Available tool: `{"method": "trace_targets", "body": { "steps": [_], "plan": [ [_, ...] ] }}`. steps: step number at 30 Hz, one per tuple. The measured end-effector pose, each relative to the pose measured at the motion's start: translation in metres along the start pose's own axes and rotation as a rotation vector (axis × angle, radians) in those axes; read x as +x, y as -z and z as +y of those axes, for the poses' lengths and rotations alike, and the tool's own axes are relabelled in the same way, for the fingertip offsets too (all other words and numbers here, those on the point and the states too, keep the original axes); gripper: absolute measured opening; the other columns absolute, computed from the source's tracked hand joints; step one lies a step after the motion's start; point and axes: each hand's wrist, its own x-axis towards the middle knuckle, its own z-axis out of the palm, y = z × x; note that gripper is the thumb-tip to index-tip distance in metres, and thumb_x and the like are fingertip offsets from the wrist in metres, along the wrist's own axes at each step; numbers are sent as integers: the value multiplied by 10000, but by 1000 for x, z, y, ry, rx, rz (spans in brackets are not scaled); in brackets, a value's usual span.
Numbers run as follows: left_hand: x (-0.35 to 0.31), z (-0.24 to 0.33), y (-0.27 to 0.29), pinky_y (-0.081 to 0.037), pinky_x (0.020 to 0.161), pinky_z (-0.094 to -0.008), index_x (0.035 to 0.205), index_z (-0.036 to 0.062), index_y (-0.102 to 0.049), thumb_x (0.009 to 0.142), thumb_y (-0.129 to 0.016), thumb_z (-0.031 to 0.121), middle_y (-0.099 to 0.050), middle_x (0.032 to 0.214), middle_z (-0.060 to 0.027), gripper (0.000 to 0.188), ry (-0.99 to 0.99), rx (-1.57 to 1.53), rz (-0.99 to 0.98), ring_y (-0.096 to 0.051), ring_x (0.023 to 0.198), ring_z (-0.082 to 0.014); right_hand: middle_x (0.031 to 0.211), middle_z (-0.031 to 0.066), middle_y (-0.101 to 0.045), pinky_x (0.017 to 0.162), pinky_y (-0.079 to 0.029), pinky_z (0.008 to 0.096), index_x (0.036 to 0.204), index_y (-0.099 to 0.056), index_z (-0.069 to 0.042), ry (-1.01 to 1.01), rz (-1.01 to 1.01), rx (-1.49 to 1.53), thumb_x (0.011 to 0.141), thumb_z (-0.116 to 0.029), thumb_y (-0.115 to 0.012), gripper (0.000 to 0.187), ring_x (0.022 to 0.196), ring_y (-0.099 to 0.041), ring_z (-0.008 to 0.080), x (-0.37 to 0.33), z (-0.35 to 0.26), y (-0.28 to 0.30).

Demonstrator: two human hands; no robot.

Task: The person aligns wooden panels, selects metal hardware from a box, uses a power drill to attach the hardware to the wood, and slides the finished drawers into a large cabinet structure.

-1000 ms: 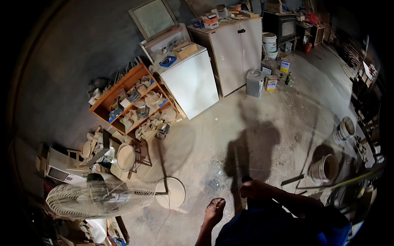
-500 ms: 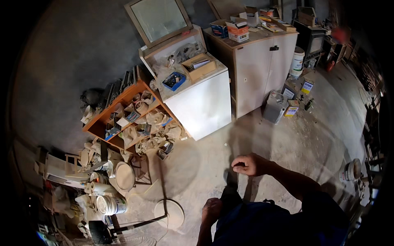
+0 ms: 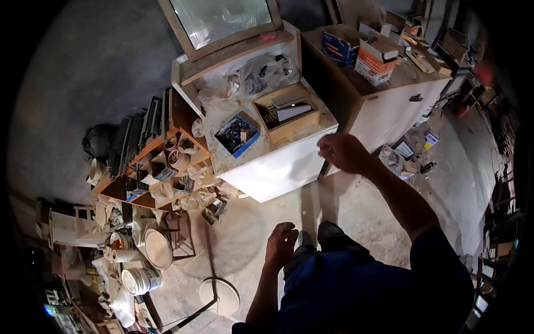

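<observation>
My right hand (image 3: 346,153) is raised over the floor, in front of the white cabinet (image 3: 278,172). Its fingers are loosely bent, and nothing shows in them. Nearest to it on the cabinet top is a wooden box (image 3: 303,120) holding flat pieces and small hardware. A blue tray (image 3: 238,136) of small dark parts sits to the left of that box, and clear plastic bags (image 3: 256,78) lie behind both. Lower down, beside my body, hangs my left hand (image 3: 281,243), loosely curled with a gap at the thumb. It appears to hold nothing.
A second cabinet (image 3: 389,114) on the right carries opened cardboard boxes (image 3: 375,62). A framed glass pane (image 3: 228,19) leans behind the white cabinet. Crowded orange shelves (image 3: 150,146) stand at left, with a bucket (image 3: 142,281) and round stand base (image 3: 219,296) below. Cans (image 3: 409,168) stand on the floor.
I have come closer to the white cabinet, which now appears larger. My right hand has risen toward its front right corner; its thumb-and-finger loop has loosened. My left hand has moved up slightly.
</observation>
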Motion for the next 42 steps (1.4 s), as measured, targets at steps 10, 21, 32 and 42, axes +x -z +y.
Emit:
{"method": "trace_targets", "body": {
  "steps": [10,21,32,42],
  "plan": [
    [76,-4,-37,-537,793,-294,1046,-16,-656,948,-653,111,-720,957,-114,160,100,-121,316,-682,883,-168,1226,184,-615,1007,-465,439,1256,-582,-32,210,-327,-485,758,-277,-783,591,1214,-553,351,223,105,-31],
    [158,75,-57,-548,825,-343,1134,-17,-637,958,-646,154,-709,1024,-161,245,120,-131,357,-693,927,-225,1378,224,-471,1079,-359,498,1429,-438,19,193,-484,-646,637,-318,-861,960,1297,-431,379,266,119,-59],
    [261,108,-22,-488,895,-438,1206,14,-551,873,-708,77,-611,1093,-182,374,-417,328,560,-587,1026,-367,1264,222,-545,994,-437,488,1301,-526,25,270,-423,-588,682,-287,-788,742,1207,-505,379,269,119,-56],
    [327,74,-22,-457,898,-515,1183,-74,-523,853,-754,245,-602,1039,-258,514,-18,56,520,-562,1021,-440,1152,264,-611,924,-500,488,1153,-556,41,244,-525,-283,724,8,-601,433,1104,-594,426,256,131,-61]
  ]
}}
